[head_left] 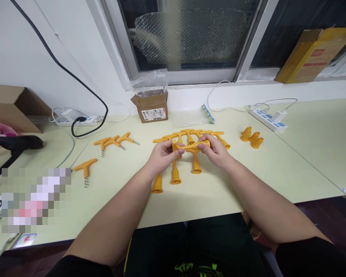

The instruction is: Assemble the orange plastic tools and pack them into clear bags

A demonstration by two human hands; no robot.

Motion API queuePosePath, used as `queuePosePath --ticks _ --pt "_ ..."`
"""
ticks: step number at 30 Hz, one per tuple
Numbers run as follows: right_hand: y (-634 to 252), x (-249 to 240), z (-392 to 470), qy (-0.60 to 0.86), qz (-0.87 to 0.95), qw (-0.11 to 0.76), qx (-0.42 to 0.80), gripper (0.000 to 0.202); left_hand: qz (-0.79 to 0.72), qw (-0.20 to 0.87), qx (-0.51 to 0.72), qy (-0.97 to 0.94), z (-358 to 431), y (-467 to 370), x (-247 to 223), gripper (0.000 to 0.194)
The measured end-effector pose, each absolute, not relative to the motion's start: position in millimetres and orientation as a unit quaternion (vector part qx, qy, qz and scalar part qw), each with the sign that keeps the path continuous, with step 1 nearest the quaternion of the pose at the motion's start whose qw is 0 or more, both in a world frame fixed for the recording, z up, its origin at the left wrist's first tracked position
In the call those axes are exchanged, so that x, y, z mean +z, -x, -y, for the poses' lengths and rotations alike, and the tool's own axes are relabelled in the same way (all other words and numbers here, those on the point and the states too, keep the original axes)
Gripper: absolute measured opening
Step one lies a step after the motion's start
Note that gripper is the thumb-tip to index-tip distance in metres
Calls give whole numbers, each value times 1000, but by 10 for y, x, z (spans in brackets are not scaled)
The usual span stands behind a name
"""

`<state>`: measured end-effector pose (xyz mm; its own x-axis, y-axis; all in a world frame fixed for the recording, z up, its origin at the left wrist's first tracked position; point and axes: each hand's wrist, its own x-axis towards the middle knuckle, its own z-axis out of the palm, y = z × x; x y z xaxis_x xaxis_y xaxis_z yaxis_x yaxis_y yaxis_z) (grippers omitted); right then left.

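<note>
Above the table my left hand [165, 154] grips the handle end of a yellow corkscrew [188, 147], held lying sideways. My right hand [216, 151] is closed around its flared bell-shaped sleeve at the other end. Behind and below my hands lie several yellow corkscrews with sleeves on, among them one [175, 175] and another [196, 165] in front. To the left, several T-handles with bare metal spirals rest on the table, the nearest T-handle [86, 167] apart from the others. Loose yellow sleeves [250, 135] stand in a small group on the right.
A small open cardboard box [152, 107] and a clear plastic bag [187, 117] sit by the wall. Power strips lie left [80, 120] and right [268, 117], with cables. A black cable [60, 65] hangs at the left. A larger carton [11, 105] stands far left.
</note>
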<state>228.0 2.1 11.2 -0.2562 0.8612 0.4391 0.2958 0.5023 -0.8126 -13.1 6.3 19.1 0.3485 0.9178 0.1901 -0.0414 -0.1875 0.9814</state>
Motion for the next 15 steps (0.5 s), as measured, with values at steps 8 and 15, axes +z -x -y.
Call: queuePosePath --ticks 8,15 --pt "-2293 115 -14 372 775 480 174 28 -363 670 409 -502 -25 107 306 37" --pt "-2293 111 -22 361 791 469 158 29 -381 707 406 -436 -26 93 324 42"
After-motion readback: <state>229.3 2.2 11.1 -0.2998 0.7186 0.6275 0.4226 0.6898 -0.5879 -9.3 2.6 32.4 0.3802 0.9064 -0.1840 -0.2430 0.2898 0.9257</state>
